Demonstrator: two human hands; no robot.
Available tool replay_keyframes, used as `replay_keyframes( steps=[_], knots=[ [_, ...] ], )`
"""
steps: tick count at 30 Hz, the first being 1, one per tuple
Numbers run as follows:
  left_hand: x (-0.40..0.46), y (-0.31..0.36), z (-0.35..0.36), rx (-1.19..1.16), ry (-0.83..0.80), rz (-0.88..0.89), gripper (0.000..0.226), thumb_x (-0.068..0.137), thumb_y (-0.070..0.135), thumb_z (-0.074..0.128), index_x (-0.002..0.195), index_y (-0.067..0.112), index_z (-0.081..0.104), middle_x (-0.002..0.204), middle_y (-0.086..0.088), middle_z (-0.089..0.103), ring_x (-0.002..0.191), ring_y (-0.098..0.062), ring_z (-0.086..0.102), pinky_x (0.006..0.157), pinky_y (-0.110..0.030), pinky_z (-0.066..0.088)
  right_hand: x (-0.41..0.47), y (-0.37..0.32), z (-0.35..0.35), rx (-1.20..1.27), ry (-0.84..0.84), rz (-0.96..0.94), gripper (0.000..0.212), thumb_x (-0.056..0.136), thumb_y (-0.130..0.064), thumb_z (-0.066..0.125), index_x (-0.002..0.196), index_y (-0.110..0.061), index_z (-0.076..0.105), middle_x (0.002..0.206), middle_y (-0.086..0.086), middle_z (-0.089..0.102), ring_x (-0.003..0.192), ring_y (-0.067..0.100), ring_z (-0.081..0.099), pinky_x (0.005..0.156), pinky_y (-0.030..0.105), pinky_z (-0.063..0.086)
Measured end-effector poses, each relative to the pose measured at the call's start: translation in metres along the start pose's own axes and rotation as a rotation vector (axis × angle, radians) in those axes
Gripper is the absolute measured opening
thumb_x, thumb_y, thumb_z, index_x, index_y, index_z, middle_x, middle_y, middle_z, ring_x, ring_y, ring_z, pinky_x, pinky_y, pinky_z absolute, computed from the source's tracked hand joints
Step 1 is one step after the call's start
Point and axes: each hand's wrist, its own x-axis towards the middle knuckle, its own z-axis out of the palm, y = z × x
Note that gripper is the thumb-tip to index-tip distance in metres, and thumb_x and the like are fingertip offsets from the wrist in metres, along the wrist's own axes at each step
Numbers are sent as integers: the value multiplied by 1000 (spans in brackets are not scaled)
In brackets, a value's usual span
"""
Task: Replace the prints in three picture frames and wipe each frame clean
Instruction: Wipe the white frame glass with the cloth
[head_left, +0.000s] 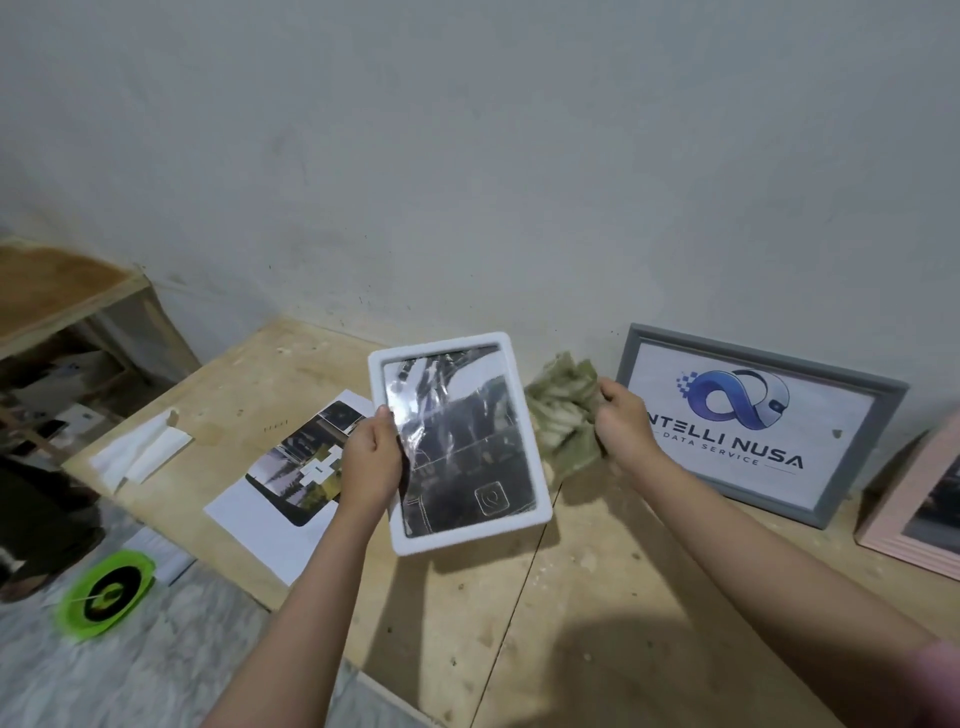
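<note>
Worktop (571, 597): bare pale plywood, matt, rough, flecked with chips. White frame (535, 467): smooth, matt rim; its pane is covered by glossy, wrinkled film. Cloth (558, 410): greenish, crumpled, nubbly weave. Grey frame (857, 499): matt painted moulding, print inside flat and matt. Loose print (260, 519): white paper. Wall (467, 156): dull, patchy plaster.

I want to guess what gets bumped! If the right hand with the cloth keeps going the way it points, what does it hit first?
Probably the white frame; the right hand and cloth point left toward its edge, though depth is unclear.
</note>
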Motion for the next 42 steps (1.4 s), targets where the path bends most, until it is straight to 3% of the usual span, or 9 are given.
replay_keyframes(
  steps=[2, 7, 11, 13, 19, 23, 27, 39, 42],
  knots=[
    [-2, 4, 7, 53, -48, 52, 45, 102, 34, 32, 61, 14, 31, 59, -1, 33, 55, -17, 31, 55, -32, 26, 1, -16, 14, 280, -21, 110, 32, 89, 6, 42, 93, -13, 67, 87, 7, 70, 84, 26, 65, 76, 35, 53],
    [-10, 7, 22, 74, -13, 40, 44, 102, 31, 32, 61, 15, 32, 59, -1, 35, 57, -18, 33, 52, -33, 24, -5, -19, 35, -204, -190, -123, 34, 95, -10, 43, 118, -29, 59, 92, -11, 63, 74, 18, 58, 67, 31, 52],
    [-12, 14, 26, -26, 118, -87, 45, 102, 33, 30, 61, 14, 31, 58, -1, 35, 54, -16, 31, 50, -31, 22, -23, 14, 41, -318, -260, -175, 46, 97, -11, 45, 138, -32, 43, 129, -14, 49, 115, 11, 52, 101, 34, 44],
    [-10, 16, 28, -23, 158, -94, 46, 102, 33, 29, 61, 15, 31, 57, -1, 35, 52, -16, 32, 49, -30, 22, -27, 33, 40, -405, -255, -244, 52, 94, -2, 44, 142, -23, 40, 147, -8, 37, 135, 10, 34, 114, 28, 25],
    [-1, 11, 32, -36, 294, -173, 46, 103, 33, 28, 64, 10, 38, 59, -3, 39, 52, -17, 35, 49, -29, 22, -44, 64, 23, -515, -309, -303, 57, 87, 12, 38, 136, -15, 49, 142, -15, 33, 129, -1, 30, 100, -4, 17],
    [3, 4, 30, 6, 323, -145, 44, 102, 32, 29, 79, 1, 48, 62, -4, 44, 55, -18, 40, 47, -28, 24, -43, 68, 12, -658, -394, -271, 51, 84, 7, 38, 124, -15, 61, 126, 0, 59, 111, 18, 57, 91, 19, 45],
    [1, -4, 22, 56, 293, -93, 42, 102, 31, 29, 81, 1, 48, 63, -2, 45, 57, -13, 41, 49, -26, 27, -18, 63, 6, -627, -277, -154, 45, 83, 4, 37, 108, -20, 65, 99, 0, 64, 92, 18, 59, 72, 20, 44],
    [6, -15, 13, 152, 101, -39, 41, 102, 27, 33, 64, 13, 38, 58, -3, 41, 53, -13, 37, 45, -18, 26, 118, 93, 39, -1340, -359, -524, 55, 73, 8, 52, 122, -15, 46, 127, 8, 47, 102, 30, 48, 76, 42, 49],
    [9, -22, 14, 155, 112, -67, 42, 102, 26, 33, 64, 11, 39, 58, -3, 40, 53, -13, 36, 45, -18, 28, 124, 114, 42, -1521, -466, -418, 51, 85, -5, 45, 134, -15, 38, 141, 13, 39, 125, 33, 38, 100, 46, 38]
  ],
)
